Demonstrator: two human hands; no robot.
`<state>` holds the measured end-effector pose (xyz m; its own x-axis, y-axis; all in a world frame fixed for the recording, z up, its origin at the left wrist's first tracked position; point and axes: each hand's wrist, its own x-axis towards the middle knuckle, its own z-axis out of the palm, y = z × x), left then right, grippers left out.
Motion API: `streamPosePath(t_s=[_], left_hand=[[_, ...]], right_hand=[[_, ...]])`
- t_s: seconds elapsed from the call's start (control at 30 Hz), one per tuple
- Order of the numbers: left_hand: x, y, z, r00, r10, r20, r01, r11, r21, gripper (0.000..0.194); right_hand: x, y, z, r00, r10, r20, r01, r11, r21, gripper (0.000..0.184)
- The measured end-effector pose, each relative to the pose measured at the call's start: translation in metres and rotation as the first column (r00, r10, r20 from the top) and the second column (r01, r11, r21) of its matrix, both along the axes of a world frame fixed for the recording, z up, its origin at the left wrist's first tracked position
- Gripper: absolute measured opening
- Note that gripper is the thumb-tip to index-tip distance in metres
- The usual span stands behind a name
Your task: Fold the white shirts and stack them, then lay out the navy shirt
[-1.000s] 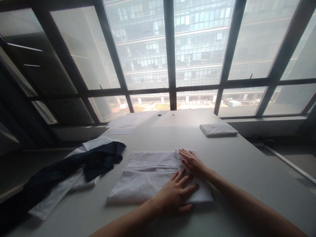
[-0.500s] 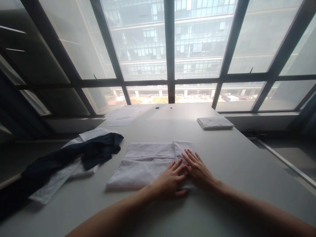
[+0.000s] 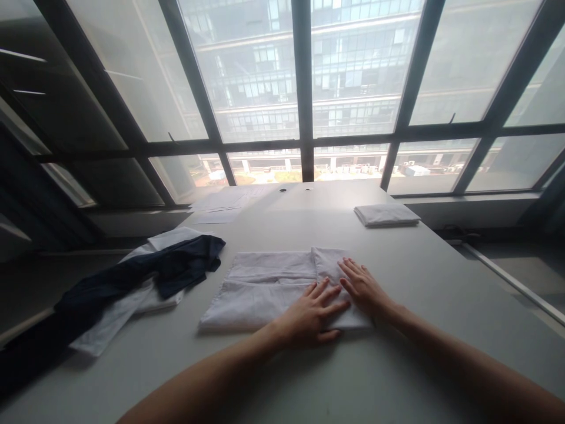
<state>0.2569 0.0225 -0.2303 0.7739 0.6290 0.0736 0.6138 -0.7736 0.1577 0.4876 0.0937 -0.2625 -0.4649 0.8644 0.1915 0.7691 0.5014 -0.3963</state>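
Note:
A white folded cloth garment lies flat on the white table in front of me. Its right end is turned over in a band toward the middle. My left hand rests with spread fingers on the near part of that band. Just to the right, my right hand lies flat on the band's right edge, fingers stretched out. Neither hand grips the fabric. Part of the folded band is hidden under both hands.
On the left is a loose heap with a dark navy garment over white clothing. A neatly folded white cloth sits at the far right of the table. Paper sheets lie far left, before large windows.
My right hand slid from the band's far edge toward me, then out to its right edge. My left hand stays on the near part. The camera view tilted slightly down.

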Motion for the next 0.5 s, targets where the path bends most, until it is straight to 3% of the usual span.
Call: streamPosePath(t_s=[0.3,0.4,0.5], left_hand=[[0.002,0.003,0.004,0.998,-0.024,-0.054,0.02,0.998,-0.065,0.076],[-0.003,0.01,0.015,0.998,-0.06,0.011,0.061,0.991,-0.118,0.071],[-0.008,0.03,0.03,0.99,0.024,0.14,-0.013,0.997,-0.077,0.059]], right_hand=[[-0.002,-0.002,-0.001,0.999,-0.002,0.04,0.004,0.999,-0.048,0.056],[-0.002,-0.003,-0.001,0.999,0.005,0.037,-0.004,0.999,-0.038,0.056],[-0.001,-0.003,-0.001,0.999,0.002,0.034,-0.001,1.0,-0.022,0.055]])
